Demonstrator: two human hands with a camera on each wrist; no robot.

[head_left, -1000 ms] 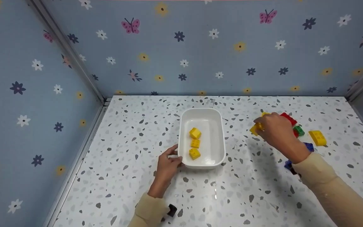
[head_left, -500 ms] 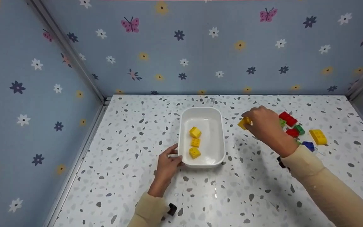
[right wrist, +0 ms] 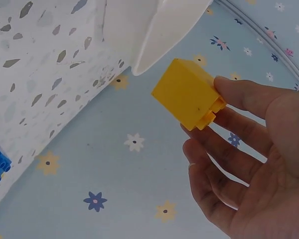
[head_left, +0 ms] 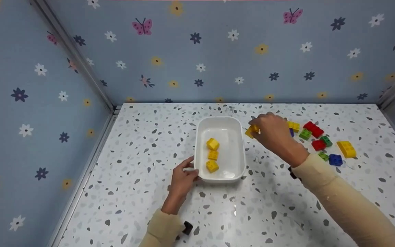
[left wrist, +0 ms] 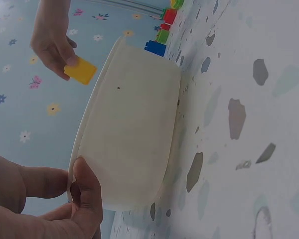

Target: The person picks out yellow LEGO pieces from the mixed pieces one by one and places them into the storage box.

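Observation:
My left hand [head_left: 182, 178] pinches the near left rim of a white plastic tub [head_left: 230, 151] between thumb and fingers; the left wrist view shows the grip at its edge. Inside the tub, three yellow toy building blocks [head_left: 213, 155] lie in a line along the left half. Between thumb and fingertips, my right hand [head_left: 274, 132] holds another yellow building block [right wrist: 184, 94], its studs turned toward the palm. This block is raised just beside the tub's right rim, above rim height in the left wrist view.
Loose blocks lie on the speckled table at right: a red one [head_left: 313, 129], a light green one [head_left: 305, 134], a blue one [head_left: 335, 160], a large yellow one [head_left: 346, 149] and several others. The right hand partly covers another blue block [head_left: 291, 132]. A flowered wall [head_left: 218, 68] stands behind.
My right hand has carried the yellow block leftward from the loose blocks to the tub's right rim, uncovering blocks behind it. The left hand and tub have stayed in place.

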